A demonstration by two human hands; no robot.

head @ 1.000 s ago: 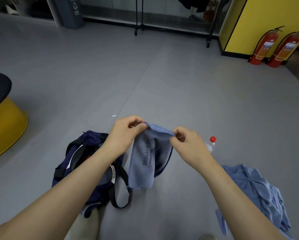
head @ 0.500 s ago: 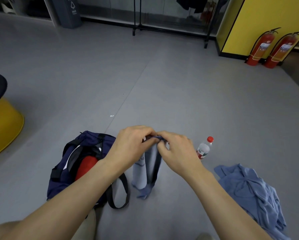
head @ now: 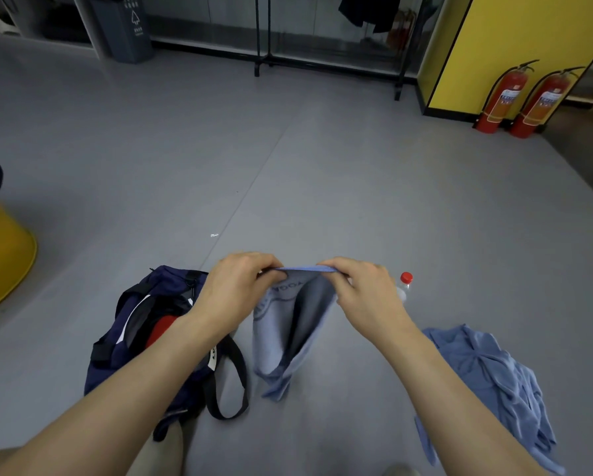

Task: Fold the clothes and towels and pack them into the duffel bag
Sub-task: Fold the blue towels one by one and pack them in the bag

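Left hand (head: 240, 286) and right hand (head: 363, 292) pinch the towel (head: 281, 334) by its top edge; limp, light, probably best gripped at corners.

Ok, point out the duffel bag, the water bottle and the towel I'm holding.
duffel bag (head: 116, 372), head view, navy side wall.
water bottle (head: 406, 278), head view, red cap.
towel (head: 271, 341), head view, hanging front panel.

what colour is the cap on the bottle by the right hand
Red: the cap tops a clear bottle, seen in the head view, the only one.
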